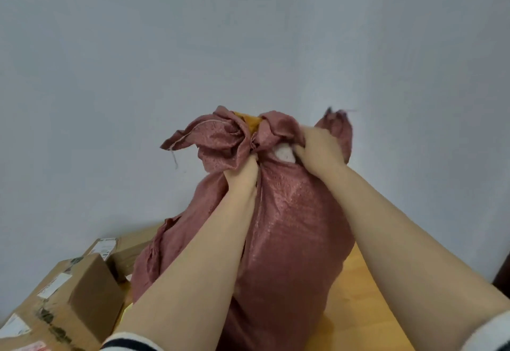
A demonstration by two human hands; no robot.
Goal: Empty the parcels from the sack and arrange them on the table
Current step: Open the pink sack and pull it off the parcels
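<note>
White shipping labels (pixel 53 285) on the cardboard boxes (pixel 88 292) at the left are too blurred to read. The boxes crowd the left side of the tabletop (pixel 361 309), just beside the reddish woven sack (pixel 289 240), which stands upright. Bare wood shows to the sack's right, and a plain wall (pixel 248 33) stands behind. The left hand (pixel 242 177) grips the sack's bunched neck. The right hand (pixel 317 149) clutches fabric at the mouth, beside a white parcel (pixel 284 154) showing inside.

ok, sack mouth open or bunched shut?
Mostly bunched shut: left grip holds the sack at its gathered neck, right grip holds fabric beside it; small gaps show a white item and a yellow item.
</note>
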